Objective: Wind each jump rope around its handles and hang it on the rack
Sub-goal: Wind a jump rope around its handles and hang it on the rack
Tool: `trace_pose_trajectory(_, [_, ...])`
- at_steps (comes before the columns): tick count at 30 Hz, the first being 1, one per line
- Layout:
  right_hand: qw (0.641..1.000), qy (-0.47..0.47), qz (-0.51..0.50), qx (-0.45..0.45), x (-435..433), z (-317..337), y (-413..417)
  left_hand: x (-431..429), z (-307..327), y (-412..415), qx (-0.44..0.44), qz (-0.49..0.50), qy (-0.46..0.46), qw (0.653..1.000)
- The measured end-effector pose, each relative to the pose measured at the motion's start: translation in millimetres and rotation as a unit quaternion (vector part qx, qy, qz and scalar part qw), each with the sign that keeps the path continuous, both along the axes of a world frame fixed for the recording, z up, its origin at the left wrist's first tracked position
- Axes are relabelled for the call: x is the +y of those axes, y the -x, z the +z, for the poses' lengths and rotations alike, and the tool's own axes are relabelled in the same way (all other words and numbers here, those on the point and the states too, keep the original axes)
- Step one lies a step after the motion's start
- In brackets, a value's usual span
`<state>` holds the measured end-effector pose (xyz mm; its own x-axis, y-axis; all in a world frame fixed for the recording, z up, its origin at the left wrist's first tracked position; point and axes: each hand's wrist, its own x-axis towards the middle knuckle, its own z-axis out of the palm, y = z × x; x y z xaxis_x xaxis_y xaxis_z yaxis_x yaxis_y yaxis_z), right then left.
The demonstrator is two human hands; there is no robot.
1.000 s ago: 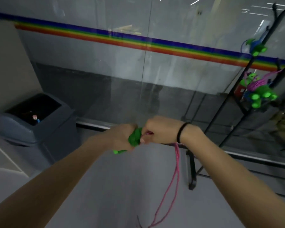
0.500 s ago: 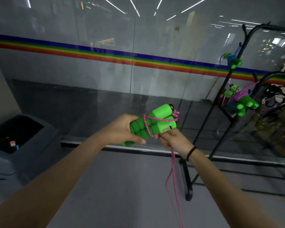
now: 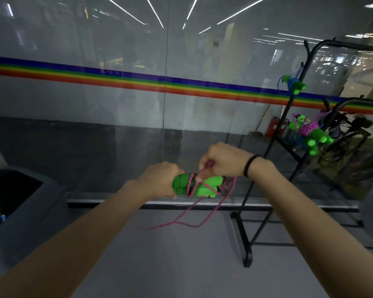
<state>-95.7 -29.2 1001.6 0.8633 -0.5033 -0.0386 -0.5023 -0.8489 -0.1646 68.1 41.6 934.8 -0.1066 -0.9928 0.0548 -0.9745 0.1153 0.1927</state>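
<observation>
Left hand clenches the green handles steady so the right hand, pinching pink rope above them, can wrap.

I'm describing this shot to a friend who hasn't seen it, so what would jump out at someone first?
First, the bright green handles at centre, gripped by the left hand while the right hand pulls pink rope around them, with slack dangling below. Next, the rainbow stripe across the glass wall. Then the black rack at right, with green-handled bundles hanging on it.
</observation>
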Motion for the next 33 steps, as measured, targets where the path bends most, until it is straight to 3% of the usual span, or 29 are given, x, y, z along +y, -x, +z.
trace_pose_trajectory(3, [0.986, -0.141, 0.003, -0.092, -18.7, -2.7, -7.3, -1.7, 13.7, -9.0, -0.007, -0.058, -0.023, 0.998])
trace_pose_trajectory(6, [0.925, -0.316, 0.01, -0.211, -34.5, -16.5, -9.6, -5.6, 23.9, -22.4, 0.067, -0.097, -0.023, 0.993])
trace_pose_trajectory(8, [0.853, -0.428, 0.008, -0.297, -41.6, -27.1, -11.6, -7.2, 28.3, -27.0, 0.178, -0.102, -0.01, 0.979])
trace_pose_trajectory(9, [0.788, -0.515, 0.002, -0.337, -42.0, -30.5, -13.2, -6.4, 30.2, -27.8, 0.238, -0.092, -0.002, 0.967])
trace_pose_trajectory(10, [0.747, -0.553, 0.011, -0.368, -43.0, -36.1, -15.6, -5.1, 31.7, -28.5, 0.286, -0.077, 0.007, 0.955])
trace_pose_trajectory(11, [0.731, -0.551, 0.018, -0.402, -38.1, -38.1, -19.6, -3.3, 33.1, -28.4, 0.323, -0.061, 0.014, 0.944])
trace_pose_trajectory(14, [0.759, -0.502, -0.068, -0.409, -35.2, -48.1, -25.6, 1.5, 34.3, -26.0, 0.425, -0.014, 0.035, 0.904])
trace_pose_trajectory(16, [0.813, -0.429, -0.113, -0.378, -28.7, -52.8, -26.1, 4.0, 35.4, -23.4, 0.472, 0.009, 0.037, 0.881])
trace_pose_trajectory(21, [0.917, -0.304, -0.134, -0.22, -8.5, -49.3, -12.7, 6.1, 31.7, -17.4, 0.477, 0.07, 0.03, 0.876])
trace_pose_trajectory(24, [0.978, -0.173, -0.071, -0.094, 3.4, -36.4, -1.0, 5.0, 24.5, -14.1, 0.382, 0.1, 0.065, 0.916])
trace_pose_trajectory(27, [0.999, -0.042, 0.032, 0.013, 7.7, -17.6, 6.6, 6.6, 21.7, -4.8, 0.238, 0.091, 0.08, 0.964])
trace_pose_trajectory(30, [0.997, -0.012, 0.069, 0.043, 4.0, 5.5, 8.8, 7.8, 23.3, 6.5, 0.145, 0.043, 0.036, 0.988])
trace_pose_trajectory(33, [0.996, -0.071, 0.056, -0.016, -11.9, 21.1, 12.3, 8.3, 29.9, 14.3, 0.089, -0.023, -0.009, 0.996])
